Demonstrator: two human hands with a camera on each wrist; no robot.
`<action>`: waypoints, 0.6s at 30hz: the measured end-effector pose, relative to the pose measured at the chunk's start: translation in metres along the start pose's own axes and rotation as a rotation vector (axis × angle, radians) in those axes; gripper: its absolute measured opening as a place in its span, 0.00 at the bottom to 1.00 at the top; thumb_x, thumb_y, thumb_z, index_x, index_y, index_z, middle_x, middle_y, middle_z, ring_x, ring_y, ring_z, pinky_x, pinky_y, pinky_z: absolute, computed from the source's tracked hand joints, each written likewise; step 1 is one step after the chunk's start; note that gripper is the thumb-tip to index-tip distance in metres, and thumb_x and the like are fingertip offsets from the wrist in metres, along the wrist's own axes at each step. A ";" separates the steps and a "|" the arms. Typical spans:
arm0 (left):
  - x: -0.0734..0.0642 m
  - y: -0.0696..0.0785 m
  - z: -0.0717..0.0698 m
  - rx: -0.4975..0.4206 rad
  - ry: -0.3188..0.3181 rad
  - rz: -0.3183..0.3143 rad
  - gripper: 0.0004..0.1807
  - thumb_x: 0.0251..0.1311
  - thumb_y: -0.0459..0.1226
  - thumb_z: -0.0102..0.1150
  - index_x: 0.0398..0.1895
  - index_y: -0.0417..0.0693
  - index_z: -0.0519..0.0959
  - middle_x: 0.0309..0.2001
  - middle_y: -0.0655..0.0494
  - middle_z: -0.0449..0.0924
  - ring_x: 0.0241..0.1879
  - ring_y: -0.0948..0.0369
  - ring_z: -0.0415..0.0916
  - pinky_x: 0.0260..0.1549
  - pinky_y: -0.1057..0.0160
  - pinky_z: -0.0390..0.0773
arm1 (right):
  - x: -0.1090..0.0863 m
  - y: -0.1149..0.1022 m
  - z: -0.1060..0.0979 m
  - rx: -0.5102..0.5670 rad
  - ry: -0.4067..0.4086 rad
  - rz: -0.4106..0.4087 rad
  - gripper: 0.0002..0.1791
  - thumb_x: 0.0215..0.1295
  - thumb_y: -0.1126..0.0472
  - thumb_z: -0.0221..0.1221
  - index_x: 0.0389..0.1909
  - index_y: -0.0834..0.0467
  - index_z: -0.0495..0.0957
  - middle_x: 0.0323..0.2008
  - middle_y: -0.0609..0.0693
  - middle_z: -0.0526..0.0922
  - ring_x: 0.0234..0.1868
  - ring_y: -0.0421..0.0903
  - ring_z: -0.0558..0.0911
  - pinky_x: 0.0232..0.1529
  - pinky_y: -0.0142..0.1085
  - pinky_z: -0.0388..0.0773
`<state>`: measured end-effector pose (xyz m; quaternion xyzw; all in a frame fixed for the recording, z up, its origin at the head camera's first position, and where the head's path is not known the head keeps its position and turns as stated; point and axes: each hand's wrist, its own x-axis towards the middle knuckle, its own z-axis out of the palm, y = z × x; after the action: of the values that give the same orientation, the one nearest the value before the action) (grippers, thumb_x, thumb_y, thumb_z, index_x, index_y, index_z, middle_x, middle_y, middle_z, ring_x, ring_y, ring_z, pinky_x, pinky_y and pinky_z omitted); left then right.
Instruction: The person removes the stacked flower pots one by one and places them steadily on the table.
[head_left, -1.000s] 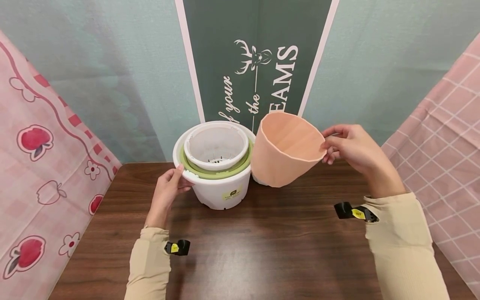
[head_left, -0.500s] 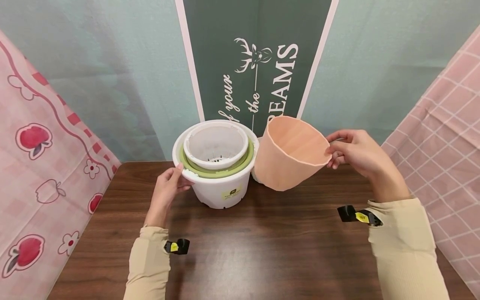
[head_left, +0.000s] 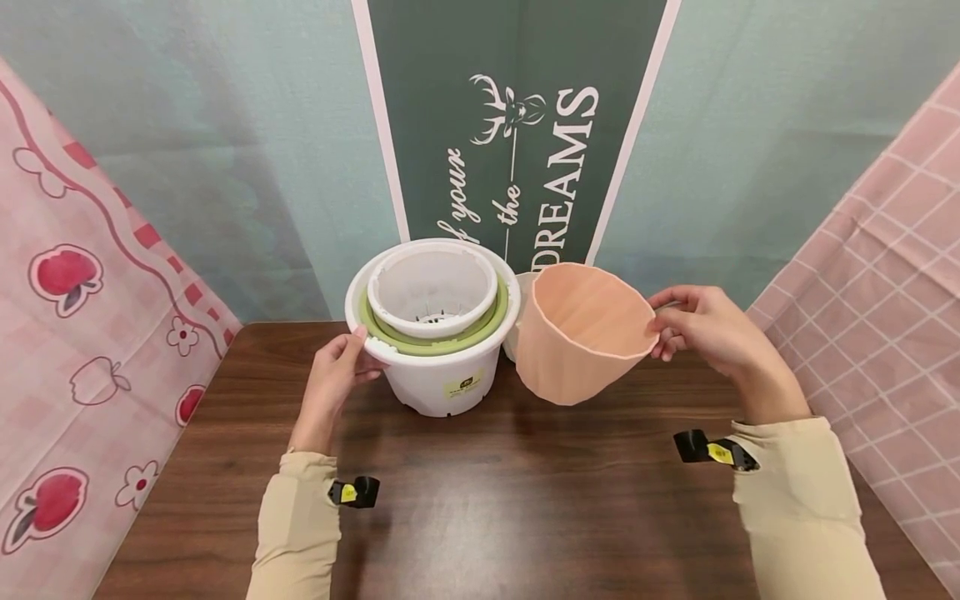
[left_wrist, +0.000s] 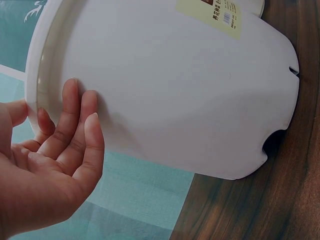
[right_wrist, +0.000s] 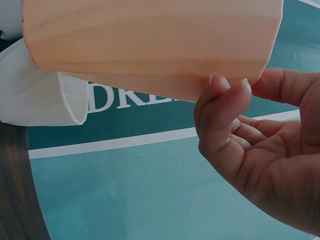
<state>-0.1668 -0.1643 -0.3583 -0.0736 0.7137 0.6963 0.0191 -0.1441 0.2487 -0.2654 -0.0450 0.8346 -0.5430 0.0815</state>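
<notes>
My left hand (head_left: 335,379) pinches the near left rim of a big white flowerpot (head_left: 438,387), thumb at the lip and fingers against the outer wall. Nested inside it are a green pot (head_left: 427,346) and a smaller white pot (head_left: 433,287) with a slotted bottom. My right hand (head_left: 708,329) pinches the right rim of a peach-coloured, faceted flowerpot (head_left: 570,367), tilted with its mouth up. In the right wrist view this peach pot (right_wrist: 150,40) is raised, with thumb and fingers at its rim. Another white pot (right_wrist: 45,95) stands behind it, partly hidden.
Everything is over a dark wooden table (head_left: 480,500). A green curtain (head_left: 517,50) with white lettering hangs right behind the pots. Pink patterned cloths stand at the left (head_left: 97,333) and the right (head_left: 892,292).
My right hand has brought the peach flowerpot lower and toward me, uncovering more of the white pot and the lettering behind. The left hand and the nested pots have stayed in place.
</notes>
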 end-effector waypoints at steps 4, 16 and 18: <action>0.000 0.000 0.000 -0.003 0.002 -0.001 0.20 0.65 0.50 0.46 0.35 0.39 0.69 0.23 0.60 0.79 0.27 0.67 0.78 0.31 0.70 0.79 | -0.001 0.006 0.003 -0.015 -0.013 0.006 0.17 0.62 0.73 0.46 0.50 0.78 0.59 0.23 0.52 0.78 0.20 0.44 0.79 0.22 0.34 0.78; 0.001 0.001 0.001 0.002 0.005 0.001 0.21 0.65 0.50 0.45 0.36 0.38 0.69 0.23 0.59 0.78 0.27 0.67 0.78 0.30 0.70 0.79 | -0.005 0.020 0.011 -0.032 -0.037 0.016 0.16 0.61 0.72 0.47 0.48 0.78 0.62 0.24 0.56 0.77 0.21 0.46 0.79 0.23 0.36 0.79; 0.001 0.000 0.001 0.000 0.005 0.002 0.20 0.65 0.49 0.45 0.36 0.38 0.69 0.23 0.59 0.78 0.27 0.67 0.78 0.30 0.70 0.79 | -0.004 0.023 0.012 -0.035 -0.037 0.012 0.16 0.61 0.72 0.46 0.48 0.78 0.62 0.24 0.56 0.77 0.21 0.46 0.79 0.22 0.37 0.79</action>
<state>-0.1679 -0.1637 -0.3581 -0.0746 0.7139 0.6960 0.0167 -0.1371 0.2476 -0.2908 -0.0513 0.8426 -0.5269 0.0993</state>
